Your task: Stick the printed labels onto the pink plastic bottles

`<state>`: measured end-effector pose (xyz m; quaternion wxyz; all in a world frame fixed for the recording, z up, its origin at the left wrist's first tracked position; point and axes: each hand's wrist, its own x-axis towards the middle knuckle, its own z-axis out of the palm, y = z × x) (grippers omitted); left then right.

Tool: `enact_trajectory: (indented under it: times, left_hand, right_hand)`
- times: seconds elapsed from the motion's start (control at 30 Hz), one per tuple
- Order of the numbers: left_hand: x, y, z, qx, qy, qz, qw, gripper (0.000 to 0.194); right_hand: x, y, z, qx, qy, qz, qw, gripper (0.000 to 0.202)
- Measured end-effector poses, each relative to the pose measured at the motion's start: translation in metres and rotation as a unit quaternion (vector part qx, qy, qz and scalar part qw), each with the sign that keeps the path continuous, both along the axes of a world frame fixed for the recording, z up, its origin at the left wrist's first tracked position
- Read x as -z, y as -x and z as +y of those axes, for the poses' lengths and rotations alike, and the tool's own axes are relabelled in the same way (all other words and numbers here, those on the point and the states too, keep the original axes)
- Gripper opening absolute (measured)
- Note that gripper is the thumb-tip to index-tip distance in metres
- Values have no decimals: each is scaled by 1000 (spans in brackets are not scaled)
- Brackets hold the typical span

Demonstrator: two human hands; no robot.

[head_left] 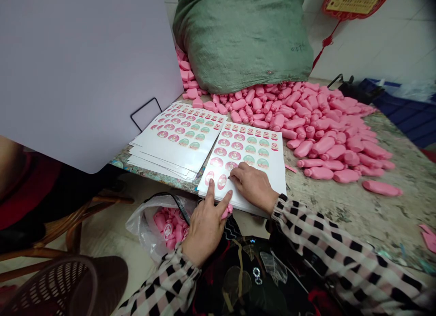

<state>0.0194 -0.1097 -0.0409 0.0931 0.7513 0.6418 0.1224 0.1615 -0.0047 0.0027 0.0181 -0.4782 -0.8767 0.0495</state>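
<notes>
My left hand (pixel 206 223) rests at the near edge of a sticker sheet (pixel 275 176), index and middle fingers spread on the paper, while a pink bottle (pixel 227 211) is held under the palm and mostly hidden. Beside it, my right hand (pixel 254 185) has its fingertips pinched at the right edge of an oval pink sticker (pixel 222 181) in the lowest row; whether they grip its edge is too small to tell. Round pink and green stickers and small red ones fill the rows above. A second stack of sticker sheets (pixel 190 157) lies to the left.
Many pink bottles (pixel 316 120) are heaped behind and right of the sheets, below a large green sack (pixel 243 39). A plastic bag (pixel 139 218) of stickered bottles hangs below the table edge. A grey panel (pixel 88 71) stands left, near a seated person's arm; a basket (pixel 51 284) is lower left.
</notes>
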Motion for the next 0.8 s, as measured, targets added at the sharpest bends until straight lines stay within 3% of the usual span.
enact_trajectory:
  times: [0.3, 0.6, 0.8]
  left_hand:
    - [2, 0, -1, 1, -7, 9, 1000, 52]
    - [2, 0, -1, 6, -1, 27, 1000, 54]
    - [4, -2, -1, 1, -11, 42, 999, 55]
  right_hand:
    - [2, 0, -1, 13, -13, 8, 1000, 31]
    - [6, -5, 6, -44, -16, 29, 998, 28]
    - [18, -5, 1, 9, 23, 114, 993, 20]
